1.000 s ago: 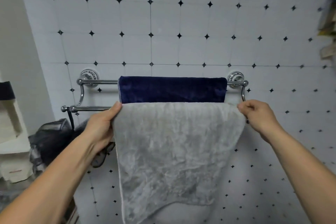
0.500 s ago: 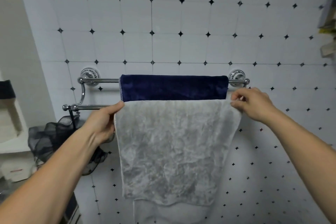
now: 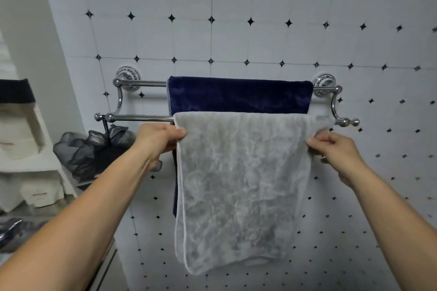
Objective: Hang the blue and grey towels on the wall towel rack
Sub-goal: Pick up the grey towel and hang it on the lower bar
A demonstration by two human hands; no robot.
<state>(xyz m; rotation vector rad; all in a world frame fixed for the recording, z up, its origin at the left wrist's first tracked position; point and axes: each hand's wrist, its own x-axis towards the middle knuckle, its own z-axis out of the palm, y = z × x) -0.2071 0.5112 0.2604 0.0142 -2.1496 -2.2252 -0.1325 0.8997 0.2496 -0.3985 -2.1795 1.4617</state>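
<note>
A chrome double-bar towel rack (image 3: 139,117) is fixed to the tiled wall. The dark blue towel (image 3: 238,94) hangs over its rear upper bar. Draped over the front lower bar is the grey towel (image 3: 238,184), which falls well below the rack and covers most of the blue one. My left hand (image 3: 160,137) pinches the grey towel's left edge just under the bar. On the other side my right hand (image 3: 331,146) grips the right edge a little below the bar.
A black mesh bath sponge (image 3: 94,151) hangs from the lower bar's left end. White shelving with folded items (image 3: 26,149) stands at the left. The white tiled wall (image 3: 236,38) with black diamond inserts fills the background.
The grey towel now lies evenly across the front bar. Both hands have slid down from the towel's top corners to its side edges below the bar. The camera view has moved closer.
</note>
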